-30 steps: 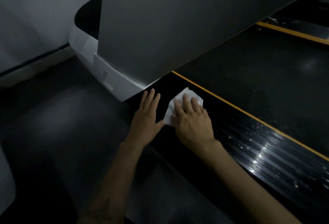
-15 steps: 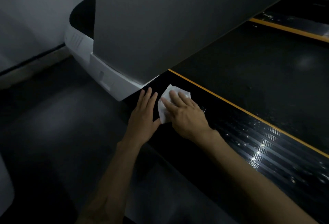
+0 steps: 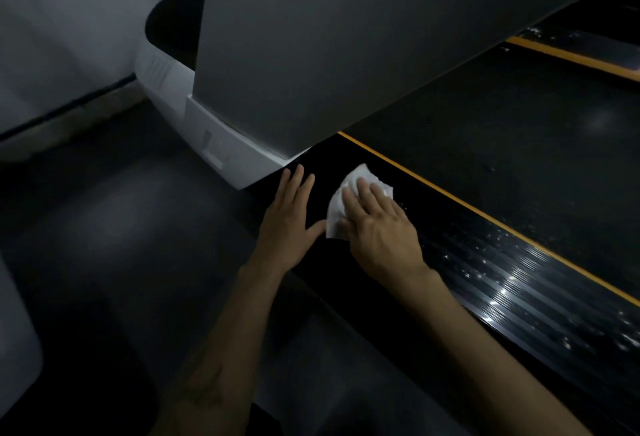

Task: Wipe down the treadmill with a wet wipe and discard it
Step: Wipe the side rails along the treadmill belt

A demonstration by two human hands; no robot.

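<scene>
On the treadmill's near side rail (image 3: 491,283), close to its front end where the grey upright (image 3: 311,55) rises from the white base cover (image 3: 221,148), your right hand (image 3: 377,228) lies flat on the wet wipe (image 3: 349,193), fingers straight and spread over it instead of curled around it. That flat press looks chosen to keep as much of the cloth as possible against the ribbed black surface, so that a stroke cleans a broad strip. The wipe is bunched, with its far edge showing beyond your fingertips and its near corner poking out beside your thumb. Your left hand (image 3: 291,217) rests open just beside it, at the rail's outer edge, palm down, fingers pointing toward the base cover and holding nothing; it seems to be there to steady you while you lean in low. The orange stripe (image 3: 485,214) marks the rail's inner edge, and the dark belt (image 3: 519,141) lies past it. Bright specks glint along the rail toward the right, so I judge that stretch may want more wiping before the cloth goes in the bin. No bin is in view.
</scene>
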